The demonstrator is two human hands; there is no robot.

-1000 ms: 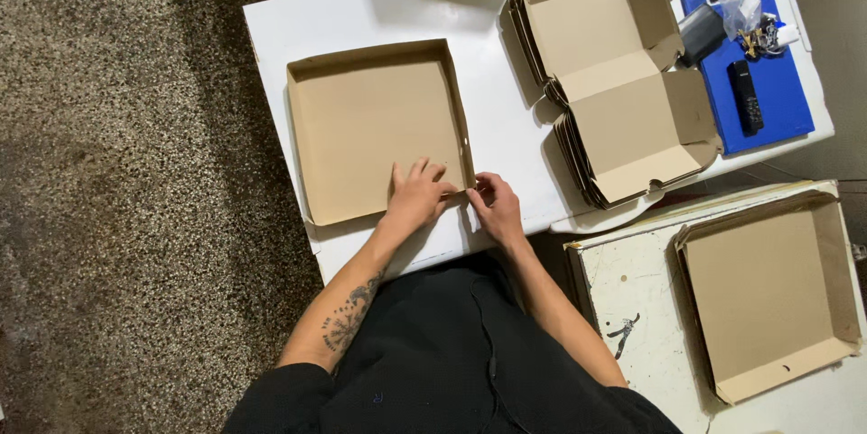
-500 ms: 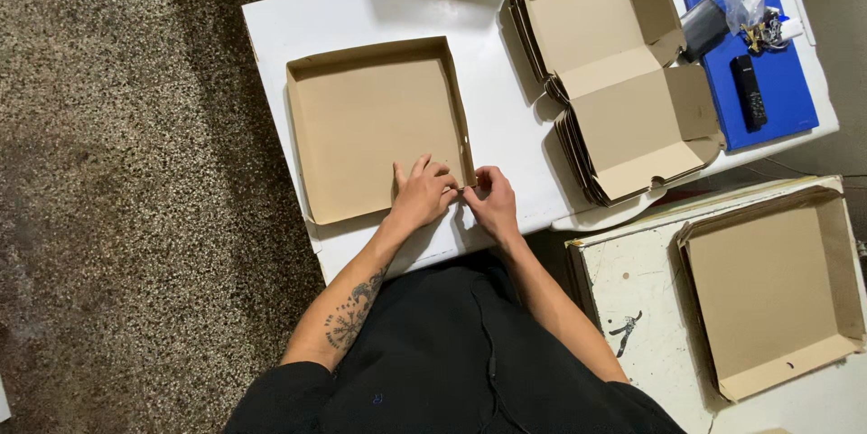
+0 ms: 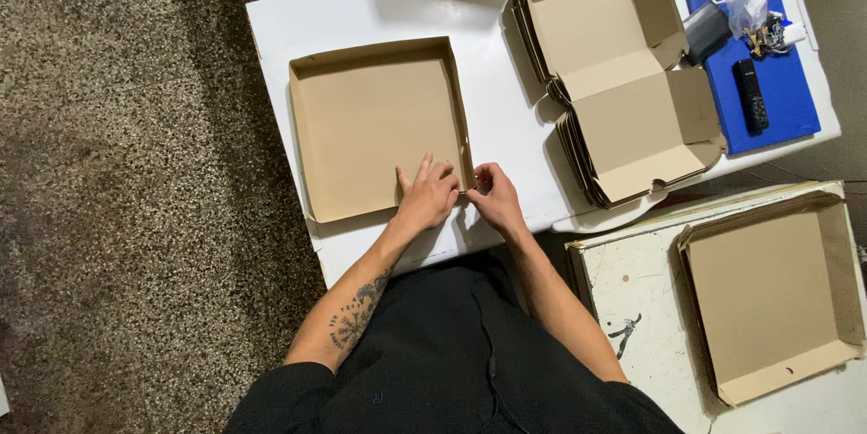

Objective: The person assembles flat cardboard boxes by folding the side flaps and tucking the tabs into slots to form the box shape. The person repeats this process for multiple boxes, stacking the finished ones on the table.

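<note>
A shallow brown cardboard box tray (image 3: 370, 118) lies on the white table (image 3: 397, 9), its walls folded up. My left hand (image 3: 426, 197) rests inside the tray at its near right corner, fingers spread on the floor and wall. My right hand (image 3: 492, 199) pinches that same corner from outside, fingertips closed on the cardboard edge. Both hands meet at the corner.
A stack of unfolded flat cardboard boxes (image 3: 614, 82) lies to the right on the table. A blue board (image 3: 777, 100) carries a black remote (image 3: 750, 95) and a plastic bag (image 3: 745, 0). Another folded tray (image 3: 777, 289) sits on a paint-stained lower surface (image 3: 632, 308). Speckled floor at left.
Both hands stay at the tray's near right corner; only the fingers have shifted slightly. The tray has not moved.
</note>
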